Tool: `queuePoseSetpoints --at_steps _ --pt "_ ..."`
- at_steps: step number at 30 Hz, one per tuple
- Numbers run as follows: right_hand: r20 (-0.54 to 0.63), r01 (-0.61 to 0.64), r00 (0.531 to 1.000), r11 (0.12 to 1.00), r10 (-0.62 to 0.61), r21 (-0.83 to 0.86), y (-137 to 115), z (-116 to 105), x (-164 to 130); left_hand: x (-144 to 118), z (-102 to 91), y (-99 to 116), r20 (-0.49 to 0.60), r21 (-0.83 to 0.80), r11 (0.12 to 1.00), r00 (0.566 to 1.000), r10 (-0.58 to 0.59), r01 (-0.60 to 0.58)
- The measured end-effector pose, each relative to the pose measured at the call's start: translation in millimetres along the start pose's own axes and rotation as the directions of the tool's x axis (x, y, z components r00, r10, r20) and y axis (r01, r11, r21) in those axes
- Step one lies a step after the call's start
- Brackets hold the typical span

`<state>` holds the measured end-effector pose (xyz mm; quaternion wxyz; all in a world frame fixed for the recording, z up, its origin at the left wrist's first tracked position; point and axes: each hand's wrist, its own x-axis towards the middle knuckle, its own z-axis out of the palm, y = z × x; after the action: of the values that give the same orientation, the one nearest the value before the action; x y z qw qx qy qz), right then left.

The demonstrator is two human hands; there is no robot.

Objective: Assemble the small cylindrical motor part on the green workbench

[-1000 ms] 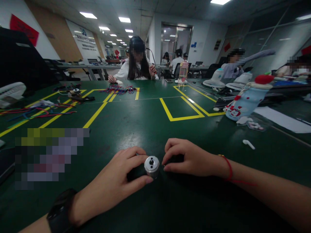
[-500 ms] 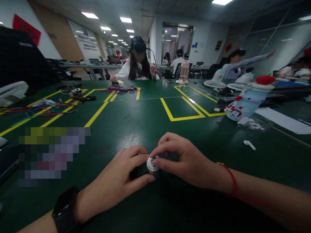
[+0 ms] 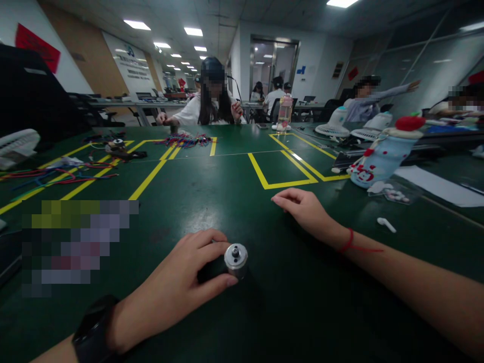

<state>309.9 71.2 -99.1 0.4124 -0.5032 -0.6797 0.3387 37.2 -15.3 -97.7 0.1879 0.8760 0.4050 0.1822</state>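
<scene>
A small silver electric motor point(image 3: 236, 259) stands upright on the green table, its dark shaft and round top face pointing up. My left hand point(image 3: 189, 267) holds it from the left, thumb at the near side and fingers at the far side. Away to the right and farther forward, my right hand point(image 3: 302, 209) is low over the table near the yellow tape. Its thumb and fingers are pressed together, and whatever may be between them is hidden.
Wire bundles point(image 3: 185, 141) and red and blue leads point(image 3: 68, 174) lie at the far left. At right are a blue bottle point(image 3: 383, 156), a white earbud point(image 3: 386, 225), paper point(image 3: 438, 186) and small fans point(image 3: 333, 123). A person point(image 3: 212, 101) sits across the table.
My right hand has left the motor's top and moved forward and right. The white part seen on top is gone, baring the shaft. My left hand still holds the motor.
</scene>
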Motion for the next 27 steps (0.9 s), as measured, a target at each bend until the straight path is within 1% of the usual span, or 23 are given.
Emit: queuePoseSetpoints --at_steps 3,6,8,10,12,14,16,17,19,21,22,23,25,27 --pt "-0.052 -0.029 0.998 0.999 0.03 0.015 14.2 -3.4 10.6 0.3 0.6 -1.4 0.013 -0.004 1.0 1.0 -0.003 0.003" --pt "-0.043 -0.021 0.999 1.0 0.021 0.01 14.6 -2.5 10.2 0.3 1.0 -2.1 0.011 0.0 1.0 1.0 0.0 0.0" --pt "0.006 0.013 1.0 1.0 -0.013 -0.018 5.7 1.3 3.2 0.3 0.3 -2.6 0.011 0.007 1.0 1.0 -0.003 0.003" --pt "0.102 0.106 0.99 0.993 -0.1 -0.06 -9.1 9.3 -7.9 -0.2 -0.9 -4.3 0.011 0.012 1.0 1.0 -0.002 0.002" --pt "0.214 0.247 0.95 0.967 -0.228 -0.066 -26.0 21.5 -21.2 -1.8 -1.3 -8.0 0.007 0.016 1.0 1.0 0.003 -0.003" --pt "0.289 0.365 0.893 0.931 -0.346 -0.015 -40.5 35.0 -33.7 -4.5 0.6 -12.7 -0.001 0.025 1.0 1.0 0.013 -0.013" --pt "0.322 0.433 0.85 0.901 -0.418 0.029 -50.0 45.0 -42.9 -7.2 4.0 -15.9 -0.02 0.04 0.999 0.999 0.029 -0.029" --pt "0.318 0.446 0.842 0.894 -0.435 0.044 -53.0 47.5 -45.7 -8.3 5.5 -16.4 -0.028 0.047 0.998 0.999 0.036 -0.034" --pt "0.275 0.437 0.857 0.897 -0.436 0.063 -56.6 46.6 -47.7 -9.5 6.4 -14.5 -0.035 0.051 0.998 0.998 0.042 -0.041" --pt "0.221 0.411 0.882 0.909 -0.417 0.074 -58.6 39.5 -46.2 -9.5 3.9 -10.4 -0.024 0.041 0.999 0.999 0.037 -0.036" --pt "0.219 0.395 0.89 0.916 -0.4 0.068 -59.1 34.8 -44.8 -9.2 1.8 -8.2 -0.018 0.035 0.999 0.999 0.031 -0.031" --pt "0.242 0.374 0.895 0.926 -0.375 0.055 -59.0 30.0 -43.4 -8.7 -0.4 -6.4 -0.014 0.028 0.999 1.0 0.026 -0.026" --pt "0.35 0.325 0.884 0.946 -0.308 0.012 -56.1 21.6 -40.9 -7.1 -3.5 -4.1 -0.004 0.019 1.0 1.0 0.018 -0.018" --pt "0.481 0.299 0.842 0.954 -0.244 -0.039 -49.6 16.5 -39.3 -4.7 -3.8 -4.1 0.004 0.014 1.0 1.0 0.013 -0.014"
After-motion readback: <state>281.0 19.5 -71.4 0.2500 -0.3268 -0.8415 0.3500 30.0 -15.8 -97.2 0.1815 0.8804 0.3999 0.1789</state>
